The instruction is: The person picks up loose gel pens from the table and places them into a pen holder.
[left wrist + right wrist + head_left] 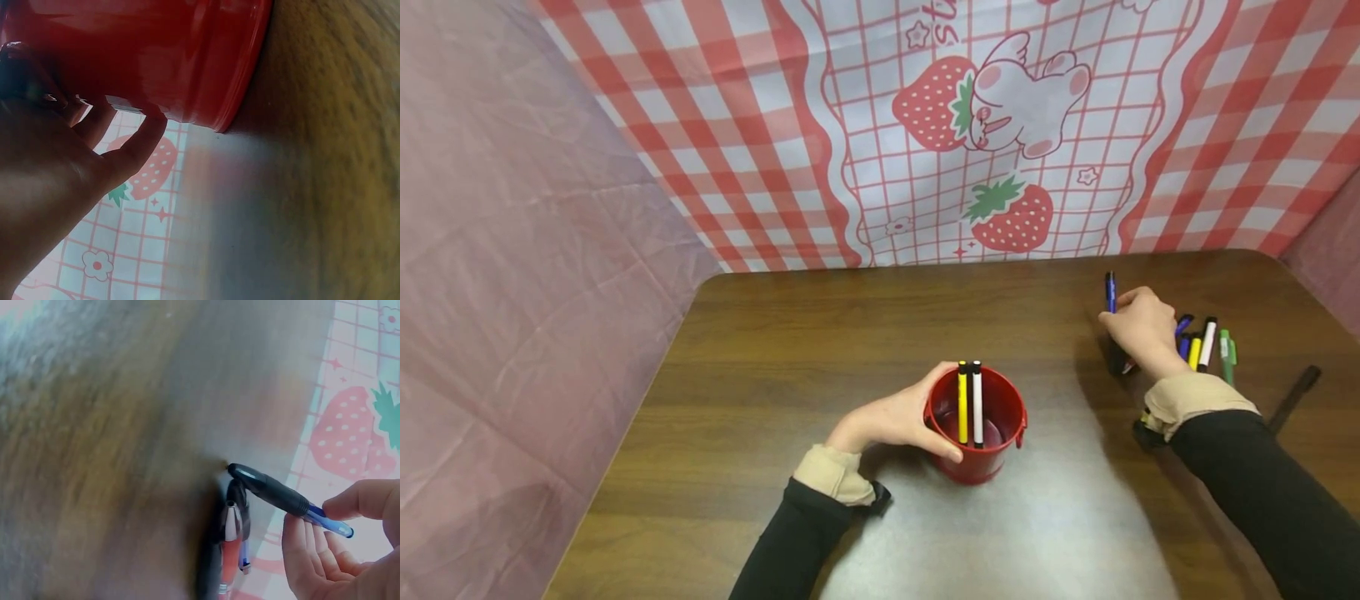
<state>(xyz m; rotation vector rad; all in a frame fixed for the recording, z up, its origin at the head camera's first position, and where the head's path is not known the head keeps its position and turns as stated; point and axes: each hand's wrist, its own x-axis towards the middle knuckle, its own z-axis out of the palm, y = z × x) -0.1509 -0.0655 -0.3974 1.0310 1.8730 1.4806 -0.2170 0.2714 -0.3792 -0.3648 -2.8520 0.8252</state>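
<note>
A small red metal bucket (973,467) stands upright on the wooden table. Inside it lean a yellow marker (962,408) and a white marker (977,408), both with black ends up. My left hand (906,417) grips the bucket's side, thumb on the near wall; the left wrist view shows its fingers curled against the red wall (137,56). Over at the right, my right hand (1142,329) pinches a blue and black pen (275,494) between thumb and fingers. Several more pens, one with a red barrel (230,550), lie just below it in the right wrist view.
Beside the right wrist lie a yellow marker (1194,353), a white marker (1207,346), a green pen (1227,354) and blue pens. Farther right is a dark pen (1294,398). A strawberry-patterned cloth (865,167) hangs behind the table (760,375); pink fabric (535,292) hangs at left.
</note>
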